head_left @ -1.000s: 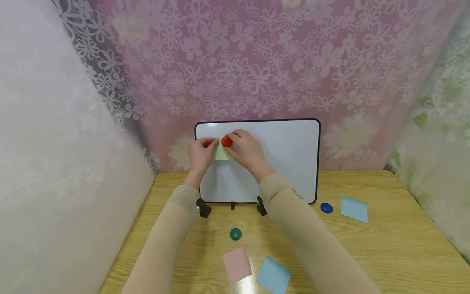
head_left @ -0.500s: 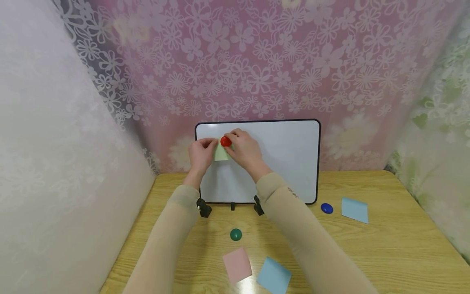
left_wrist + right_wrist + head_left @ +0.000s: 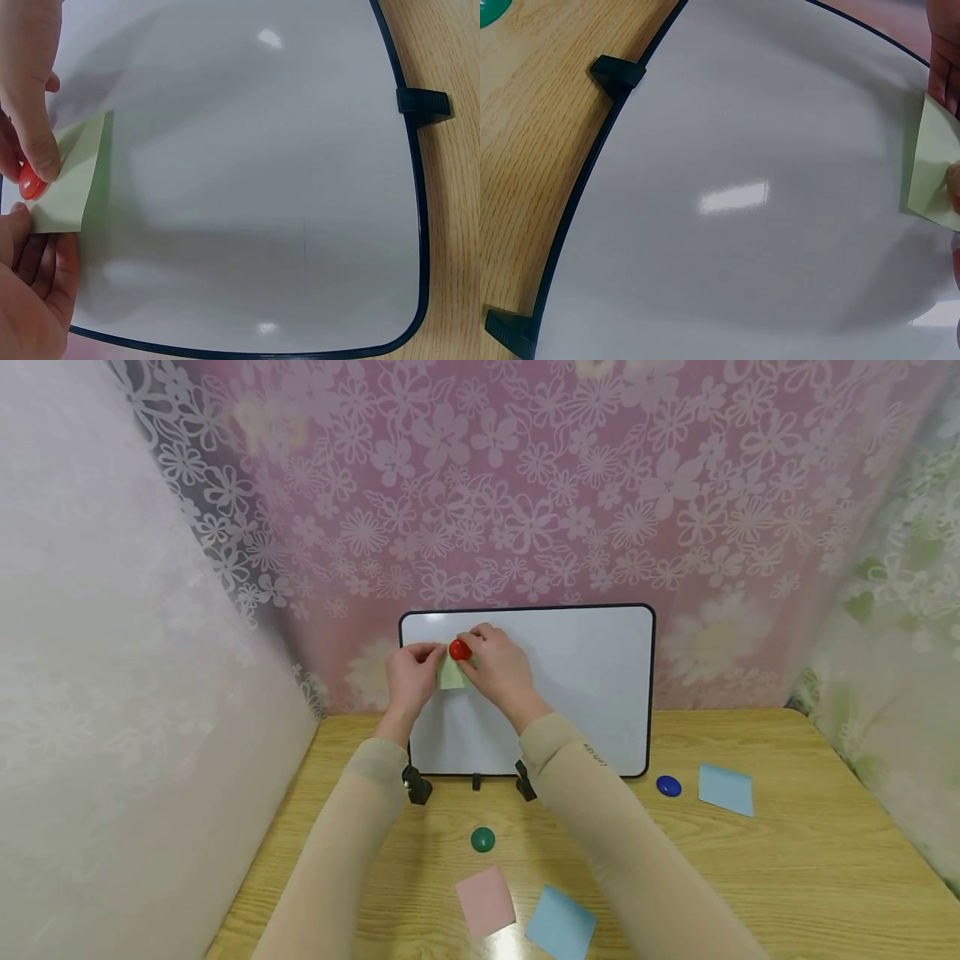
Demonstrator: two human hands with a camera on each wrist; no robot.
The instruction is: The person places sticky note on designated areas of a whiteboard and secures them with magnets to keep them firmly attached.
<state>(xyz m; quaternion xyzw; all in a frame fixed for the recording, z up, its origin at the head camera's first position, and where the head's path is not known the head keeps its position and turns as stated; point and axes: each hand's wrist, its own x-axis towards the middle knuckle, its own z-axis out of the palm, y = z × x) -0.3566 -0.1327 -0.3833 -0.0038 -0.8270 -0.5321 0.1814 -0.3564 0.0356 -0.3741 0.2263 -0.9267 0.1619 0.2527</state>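
In the head view, the left hand (image 3: 412, 678) pinched the side of a pale green note (image 3: 451, 677) at the whiteboard's (image 3: 588, 693) upper left, and the right hand (image 3: 504, 670) gripped a red magnet (image 3: 458, 650) over it. The left wrist view showed the note's lower edge standing off the whiteboard. In the right wrist view, black supports (image 3: 616, 75) met the whiteboard's edge.

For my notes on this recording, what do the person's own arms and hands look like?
The arms wear long, plain beige sleeves: the left sleeve and the right sleeve, both ending at the wrist. The right one carries small dark lettering near its cuff, too small to read. The left grip and right grip are ungloved human hands.
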